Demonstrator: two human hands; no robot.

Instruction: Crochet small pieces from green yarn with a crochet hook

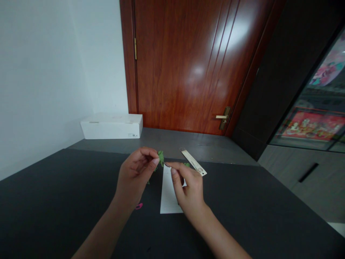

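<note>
Between the thumb and fingers of my left hand (137, 165) is a small green knitted or crocheted piece (161, 157), held up above the table. My right hand (187, 180) pinches a thin silver needle-like tool (167, 165). The tool points left, its tip close to the lower edge of the green piece; whether it passes through the stitches cannot be made out. Under my hands lies a white paper sheet (168, 198), partly covered by the right hand. A pink safety-pin-shaped stitch marker (139, 206) rests by my left wrist.
Beyond my right hand lies a long narrow cream package (194, 162), with a bit of green (187, 164) beside it. A white box (113, 126) stands at the back left of the dark tabletop (54, 201). Behind are a wooden door (183, 72) and a cabinet (302, 180).
</note>
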